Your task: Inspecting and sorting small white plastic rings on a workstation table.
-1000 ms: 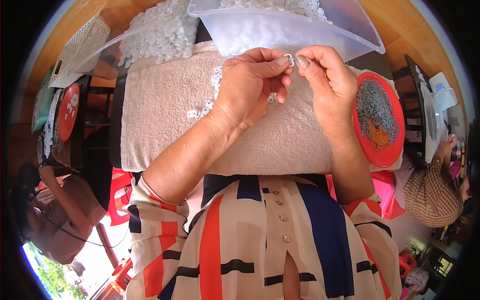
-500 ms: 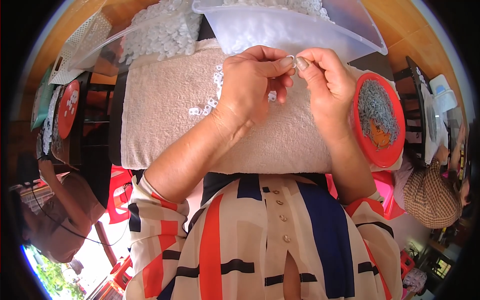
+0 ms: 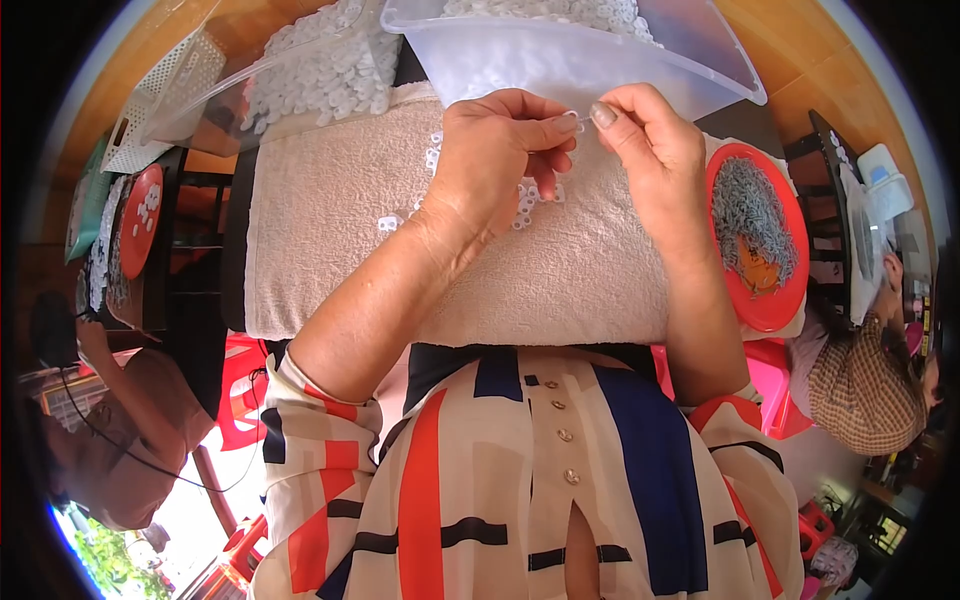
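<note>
My left hand (image 3: 490, 150) pinches a small white plastic piece (image 3: 576, 119) between thumb and fingertips, above the far part of a beige towel (image 3: 330, 230). Just to its right, my right hand (image 3: 658, 165) has thumb and forefinger pressed together on a thin, pale sliver (image 3: 588, 118) that reaches toward the white piece. Too fine to name, the sliver may or may not touch it. Small white plastic pieces with holes (image 3: 525, 207) lie on the towel below and beside my left hand, which partly covers them.
A red basin (image 3: 770, 322) of small grey slender pieces (image 3: 755, 210) stands at the right. Behind the towel are two clear bins (image 3: 570, 65) of white parts. A white perforated basket (image 3: 150, 120) is at the far left. People sit at left (image 3: 150, 420) and right (image 3: 865, 390).
My hands have drawn slightly apart, showing the thin sliver between them. My left hand has shifted a little left, uncovering more white pieces on the towel.
</note>
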A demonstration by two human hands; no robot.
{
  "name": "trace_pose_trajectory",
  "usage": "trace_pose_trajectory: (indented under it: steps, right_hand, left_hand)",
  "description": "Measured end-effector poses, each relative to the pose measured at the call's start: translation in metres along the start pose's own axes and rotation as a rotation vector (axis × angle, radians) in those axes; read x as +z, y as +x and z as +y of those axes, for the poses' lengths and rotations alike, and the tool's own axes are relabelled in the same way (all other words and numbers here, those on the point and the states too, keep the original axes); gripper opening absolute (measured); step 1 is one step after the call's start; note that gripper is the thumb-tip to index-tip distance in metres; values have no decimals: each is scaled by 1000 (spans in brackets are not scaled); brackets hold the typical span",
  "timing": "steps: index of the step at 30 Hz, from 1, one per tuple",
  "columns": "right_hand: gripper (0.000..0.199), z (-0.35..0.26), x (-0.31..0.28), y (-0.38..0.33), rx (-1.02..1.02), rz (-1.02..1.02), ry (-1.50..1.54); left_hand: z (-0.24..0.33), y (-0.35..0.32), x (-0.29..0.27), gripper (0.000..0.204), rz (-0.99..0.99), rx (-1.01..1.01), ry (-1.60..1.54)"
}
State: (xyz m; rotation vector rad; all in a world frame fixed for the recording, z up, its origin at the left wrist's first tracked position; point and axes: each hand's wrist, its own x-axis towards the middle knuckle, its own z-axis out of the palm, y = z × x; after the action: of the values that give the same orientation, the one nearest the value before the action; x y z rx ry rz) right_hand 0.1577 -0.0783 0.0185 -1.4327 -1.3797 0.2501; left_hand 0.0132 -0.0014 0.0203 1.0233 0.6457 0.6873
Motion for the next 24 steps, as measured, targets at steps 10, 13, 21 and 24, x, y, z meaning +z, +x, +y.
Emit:
trace_pose_trajectory:
  steps: [10, 13, 21, 24]
  right_hand:
    - [17, -1, 1, -1, 32, -89, -86]
    - [12, -2, 2, 0, 29, -92, -79]
    - [12, 5, 14, -10, -15, -52, -25]
    - [12, 8, 18, -13, 15, -36, 45]
  left_hand:
    - [-1, 0, 0, 11, 12, -3, 28]
    - [-2, -1, 1, 10, 28, -12, 16]
    - [-7, -8, 8, 9, 84, 53, 36]
    - [-11, -6, 6, 9, 81, 77, 31]
